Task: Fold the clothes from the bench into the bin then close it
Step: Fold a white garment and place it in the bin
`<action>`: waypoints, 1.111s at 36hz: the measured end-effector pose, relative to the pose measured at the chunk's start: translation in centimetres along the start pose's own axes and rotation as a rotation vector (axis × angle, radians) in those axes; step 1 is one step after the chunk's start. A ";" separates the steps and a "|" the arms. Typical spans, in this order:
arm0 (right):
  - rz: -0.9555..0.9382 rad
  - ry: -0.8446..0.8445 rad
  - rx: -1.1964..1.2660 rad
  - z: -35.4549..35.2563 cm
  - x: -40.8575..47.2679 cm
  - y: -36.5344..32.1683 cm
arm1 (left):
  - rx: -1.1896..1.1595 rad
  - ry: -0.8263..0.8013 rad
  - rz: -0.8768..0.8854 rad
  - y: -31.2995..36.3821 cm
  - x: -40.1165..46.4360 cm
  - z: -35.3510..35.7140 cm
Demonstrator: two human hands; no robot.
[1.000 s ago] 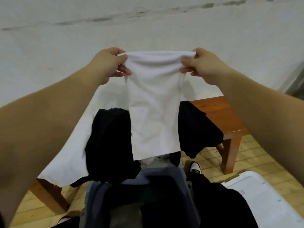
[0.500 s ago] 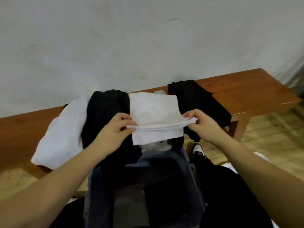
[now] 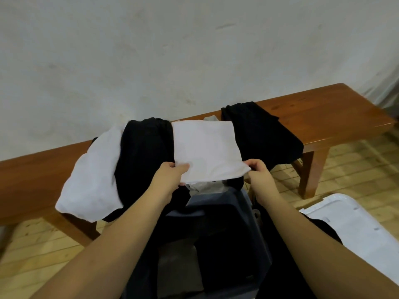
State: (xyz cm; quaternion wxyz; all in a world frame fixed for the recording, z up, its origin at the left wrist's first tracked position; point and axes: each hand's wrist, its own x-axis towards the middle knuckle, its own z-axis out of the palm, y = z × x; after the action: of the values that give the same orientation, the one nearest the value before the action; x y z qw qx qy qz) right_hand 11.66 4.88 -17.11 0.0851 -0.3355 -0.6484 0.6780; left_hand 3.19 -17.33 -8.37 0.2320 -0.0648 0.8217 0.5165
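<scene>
A folded white cloth (image 3: 207,147) lies flat on the pile of clothes on the wooden bench (image 3: 319,113). My left hand (image 3: 170,175) pinches its near left corner, and my right hand (image 3: 258,171) pinches its near right corner. Black garments (image 3: 144,156) lie under and beside it, another black piece (image 3: 261,130) drapes over the bench edge to the right, and a larger white garment (image 3: 92,180) hangs off to the left. The dark grey bin (image 3: 244,203) stands open just below my hands, with dark folded clothes inside.
The bin's white lid (image 3: 356,229) lies on the wooden floor at the lower right. A pale wall runs behind the bench. A bench leg (image 3: 308,173) stands right of the bin. My dark trouser leg shows beside the bin.
The white cloth was held up in the air by its top corners, then came down and was folded in half. It now lies flat on the pile, both hands at its near edge.
</scene>
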 end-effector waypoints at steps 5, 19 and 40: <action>0.118 -0.020 0.352 -0.1 0.3 -0.1 | -0.213 0.025 -0.159 0.7 0.1 0.1; 0.183 -0.166 0.292 0.1 1.7 1.0 | -0.468 -0.211 -0.166 4.1 -2.6 1.9; 0.351 -0.760 0.611 -4.3 -2.7 -0.7 | -0.590 -0.297 -0.070 7.1 -8.9 2.2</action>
State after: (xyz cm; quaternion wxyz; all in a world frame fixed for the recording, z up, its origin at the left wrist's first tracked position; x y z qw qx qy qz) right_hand 15.95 7.02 -15.26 -0.1775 -0.1292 -0.3398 0.9145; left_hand 9.33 -13.36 0.66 0.3380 -0.0813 0.5912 0.7278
